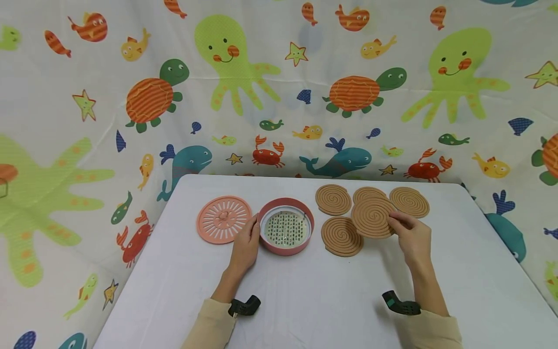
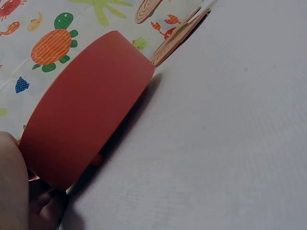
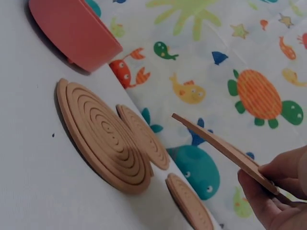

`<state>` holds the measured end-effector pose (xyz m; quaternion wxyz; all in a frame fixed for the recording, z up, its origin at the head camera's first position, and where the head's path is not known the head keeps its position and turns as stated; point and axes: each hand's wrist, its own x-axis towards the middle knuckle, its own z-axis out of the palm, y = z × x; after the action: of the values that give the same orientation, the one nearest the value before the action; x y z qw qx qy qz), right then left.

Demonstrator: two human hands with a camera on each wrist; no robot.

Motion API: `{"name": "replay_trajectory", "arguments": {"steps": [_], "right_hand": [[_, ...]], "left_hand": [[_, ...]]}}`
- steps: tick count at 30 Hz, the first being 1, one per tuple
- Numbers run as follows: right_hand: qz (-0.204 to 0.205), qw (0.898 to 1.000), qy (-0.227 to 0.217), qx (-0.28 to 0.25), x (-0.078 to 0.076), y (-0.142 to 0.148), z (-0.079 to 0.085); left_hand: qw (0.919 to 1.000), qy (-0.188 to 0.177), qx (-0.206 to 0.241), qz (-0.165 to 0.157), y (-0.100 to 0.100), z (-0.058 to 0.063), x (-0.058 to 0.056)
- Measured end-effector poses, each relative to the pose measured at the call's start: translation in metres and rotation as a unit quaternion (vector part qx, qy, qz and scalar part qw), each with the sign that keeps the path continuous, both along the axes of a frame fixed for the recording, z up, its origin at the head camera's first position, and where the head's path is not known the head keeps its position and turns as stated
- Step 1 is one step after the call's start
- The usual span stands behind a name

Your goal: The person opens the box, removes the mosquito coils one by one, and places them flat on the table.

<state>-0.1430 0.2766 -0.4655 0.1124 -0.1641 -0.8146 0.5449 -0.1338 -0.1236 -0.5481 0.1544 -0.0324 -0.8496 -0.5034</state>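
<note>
My left hand (image 1: 246,245) grips the left side of a round pink mosquito coil holder (image 1: 285,251), thumb at its rim. Inside the holder is a pale metal mesh disc (image 1: 285,229) within a white ring. In the left wrist view the holder's red outer wall (image 2: 91,105) fills much of the picture, tilted by the camera angle. My right hand (image 1: 411,237) pinches a brown mosquito coil (image 1: 370,218) by its right edge, held above the table. Seen edge-on in the right wrist view, the pinched coil (image 3: 225,153) sits between thumb and fingers.
Several brown coils lie around the held one: one at upper left (image 1: 333,199), a lower coil (image 1: 342,236), a coil on the right (image 1: 409,202) and a partly hidden coil (image 1: 368,193). A slotted pink lid (image 1: 224,219) lies left of the holder on the white table (image 1: 314,300).
</note>
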Motion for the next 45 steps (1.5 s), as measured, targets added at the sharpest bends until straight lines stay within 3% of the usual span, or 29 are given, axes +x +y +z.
{"name": "replay_trajectory", "arguments": {"steps": [12, 29, 45], "right_hand": [[-0.026, 0.999, -0.023, 0.000, 0.006, 0.018, -0.009], [-0.025, 0.998, -0.056, 0.020, 0.008, 0.028, -0.023], [-0.031, 0.996, -0.078, 0.000, 0.013, 0.031, -0.034]], "left_hand": [[1.0000, 0.006, 0.004, 0.000, 0.000, 0.000, 0.000], [1.0000, 0.002, 0.005, 0.002, -0.001, 0.003, 0.001], [1.0000, -0.004, 0.003, -0.005, -0.001, 0.003, 0.000]]}}
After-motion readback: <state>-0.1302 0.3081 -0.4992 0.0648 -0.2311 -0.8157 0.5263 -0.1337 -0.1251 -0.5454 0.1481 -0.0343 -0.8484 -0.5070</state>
